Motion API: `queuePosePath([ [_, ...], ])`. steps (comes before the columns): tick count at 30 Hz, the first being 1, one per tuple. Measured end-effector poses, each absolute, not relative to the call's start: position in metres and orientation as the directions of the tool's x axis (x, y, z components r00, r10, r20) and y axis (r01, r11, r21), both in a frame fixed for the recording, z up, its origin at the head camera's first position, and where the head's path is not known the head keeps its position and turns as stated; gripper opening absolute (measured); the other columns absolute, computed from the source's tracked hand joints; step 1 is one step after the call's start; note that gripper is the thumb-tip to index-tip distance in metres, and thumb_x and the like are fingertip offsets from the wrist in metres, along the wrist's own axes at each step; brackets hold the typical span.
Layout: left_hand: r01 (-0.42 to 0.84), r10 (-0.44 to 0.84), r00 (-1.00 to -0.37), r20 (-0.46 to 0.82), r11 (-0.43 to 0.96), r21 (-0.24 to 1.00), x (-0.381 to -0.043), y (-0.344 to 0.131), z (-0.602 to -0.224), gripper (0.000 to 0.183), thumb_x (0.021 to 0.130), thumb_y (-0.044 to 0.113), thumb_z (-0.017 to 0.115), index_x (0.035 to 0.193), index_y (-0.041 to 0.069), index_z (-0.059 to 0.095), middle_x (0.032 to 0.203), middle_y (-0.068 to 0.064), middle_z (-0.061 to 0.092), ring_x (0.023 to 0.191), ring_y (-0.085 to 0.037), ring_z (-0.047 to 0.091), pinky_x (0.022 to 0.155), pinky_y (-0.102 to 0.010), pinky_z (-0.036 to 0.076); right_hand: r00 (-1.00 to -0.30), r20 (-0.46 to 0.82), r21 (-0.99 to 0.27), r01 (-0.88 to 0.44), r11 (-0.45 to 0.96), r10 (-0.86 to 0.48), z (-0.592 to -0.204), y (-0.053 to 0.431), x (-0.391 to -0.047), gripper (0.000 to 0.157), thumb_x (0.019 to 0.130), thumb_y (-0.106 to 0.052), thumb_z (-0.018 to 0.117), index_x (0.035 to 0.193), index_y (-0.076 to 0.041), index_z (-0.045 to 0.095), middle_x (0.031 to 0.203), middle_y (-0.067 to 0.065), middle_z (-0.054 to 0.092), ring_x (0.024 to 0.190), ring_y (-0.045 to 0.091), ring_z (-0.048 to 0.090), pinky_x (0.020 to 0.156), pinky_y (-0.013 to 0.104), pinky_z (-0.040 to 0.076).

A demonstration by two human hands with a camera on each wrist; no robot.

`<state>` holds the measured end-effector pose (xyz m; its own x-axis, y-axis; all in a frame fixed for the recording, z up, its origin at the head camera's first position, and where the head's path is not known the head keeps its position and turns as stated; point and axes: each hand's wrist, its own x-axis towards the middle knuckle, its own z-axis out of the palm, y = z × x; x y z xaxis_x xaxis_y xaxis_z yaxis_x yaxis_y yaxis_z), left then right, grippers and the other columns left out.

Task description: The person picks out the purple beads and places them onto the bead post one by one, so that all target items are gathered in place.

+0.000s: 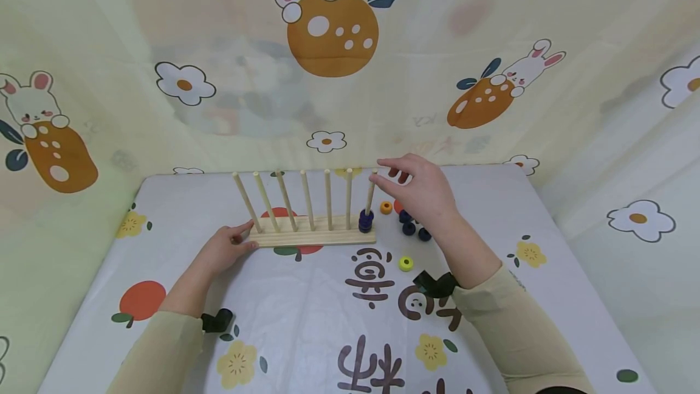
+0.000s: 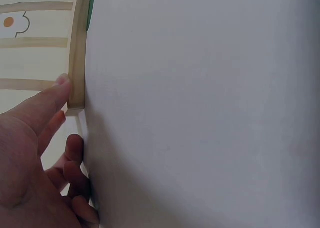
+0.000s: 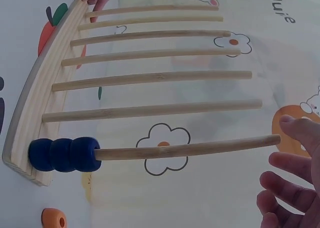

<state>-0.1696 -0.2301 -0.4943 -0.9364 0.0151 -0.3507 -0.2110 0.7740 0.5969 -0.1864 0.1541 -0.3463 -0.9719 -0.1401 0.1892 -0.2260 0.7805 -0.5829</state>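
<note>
A wooden peg stand [image 1: 312, 238] with a row of several upright pegs sits on the table. My left hand [image 1: 221, 250] grips the left end of its base, the thumb on the base's edge in the left wrist view. Three dark blue beads [image 3: 65, 154] are stacked at the foot of the rightmost peg [image 3: 190, 149]. Beside that peg's top is my right hand [image 1: 426, 190], thumb and forefinger spread apart with nothing between them. In the right wrist view, its fingertips [image 3: 286, 119] are just off the peg's tip.
Right of the stand lie several loose dark blue beads [image 1: 408, 228] and an orange bead [image 1: 386, 207]. Nearer the front is a yellow-green bead [image 1: 406, 264]. A printed cloth [image 1: 306, 321] covers the table, and a patterned curtain [image 1: 246, 120] hangs behind it.
</note>
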Motion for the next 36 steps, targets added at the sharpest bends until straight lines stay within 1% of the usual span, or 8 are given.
queuePosePath([
  [8, -0.216, 0.012, -0.935, -0.353, 0.772, 0.598, -0.17, -0.23, -0.494, 0.068, 0.094, 0.033, 0.069, 0.152, 0.017, 0.039, 0.113, -0.02, 0.048, 0.1, -0.033, 0.046, 0.085, -0.047, 0.042, -0.971, 0.194, -0.577, -0.231, 0.784, -0.143, -0.35, 0.158, -0.188, 0.044, 0.09, -0.048, 0.071, 0.125, -0.021, 0.071, 0.098, -0.001, 0.063, 0.089, 0.019, 0.054, 0.072, 0.036, 0.042],
  [18, -0.213, 0.01, -0.936, -0.351, 0.78, 0.589, -0.17, -0.229, -0.494, 0.067, 0.094, 0.033, 0.069, 0.152, 0.017, 0.039, 0.112, -0.02, 0.048, 0.099, -0.033, 0.046, 0.083, -0.046, 0.042, -0.983, 0.125, -0.559, -0.183, 0.809, -0.136, -0.355, 0.169, -0.187, 0.045, 0.091, -0.049, 0.068, 0.128, -0.022, 0.069, 0.102, 0.001, 0.062, 0.093, 0.021, 0.053, 0.075, 0.037, 0.042],
  [21, -0.214, 0.009, -0.936, -0.352, 0.781, 0.587, -0.17, -0.229, -0.494, 0.068, 0.094, 0.034, 0.069, 0.152, 0.017, 0.039, 0.112, -0.019, 0.048, 0.099, -0.032, 0.046, 0.083, -0.046, 0.042, -0.984, 0.115, -0.556, -0.179, 0.812, -0.138, -0.359, 0.174, -0.187, 0.046, 0.091, -0.049, 0.069, 0.128, -0.022, 0.069, 0.102, 0.001, 0.062, 0.093, 0.021, 0.053, 0.075, 0.038, 0.042],
  [27, -0.211, 0.011, -0.936, -0.352, 0.783, 0.585, -0.17, -0.23, -0.496, 0.068, 0.094, 0.034, 0.069, 0.152, 0.017, 0.039, 0.113, -0.02, 0.049, 0.099, -0.033, 0.046, 0.084, -0.047, 0.043, -0.981, 0.112, -0.536, -0.195, 0.821, -0.16, -0.371, 0.186, -0.189, 0.045, 0.091, -0.045, 0.07, 0.127, -0.018, 0.069, 0.103, 0.003, 0.062, 0.091, 0.023, 0.053, 0.076, 0.038, 0.043],
  [32, -0.214, 0.009, -0.935, -0.354, 0.781, 0.587, -0.171, -0.23, -0.497, 0.068, 0.094, 0.035, 0.069, 0.153, 0.018, 0.039, 0.114, -0.02, 0.049, 0.1, -0.033, 0.047, 0.085, -0.048, 0.043, -0.984, 0.084, -0.515, -0.176, 0.839, -0.155, -0.381, 0.196, -0.189, 0.045, 0.091, -0.044, 0.07, 0.127, -0.016, 0.069, 0.101, 0.005, 0.063, 0.09, 0.024, 0.053, 0.077, 0.04, 0.045],
  [36, -0.216, 0.009, -0.935, -0.355, 0.779, 0.589, -0.171, -0.231, -0.497, 0.069, 0.094, 0.035, 0.069, 0.153, 0.018, 0.038, 0.115, -0.02, 0.049, 0.101, -0.033, 0.046, 0.087, -0.049, 0.043, -0.988, 0.052, -0.505, -0.151, 0.85, -0.145, -0.389, 0.203, -0.189, 0.044, 0.092, -0.042, 0.07, 0.128, -0.017, 0.069, 0.103, 0.007, 0.063, 0.091, 0.026, 0.052, 0.078, 0.041, 0.046],
])
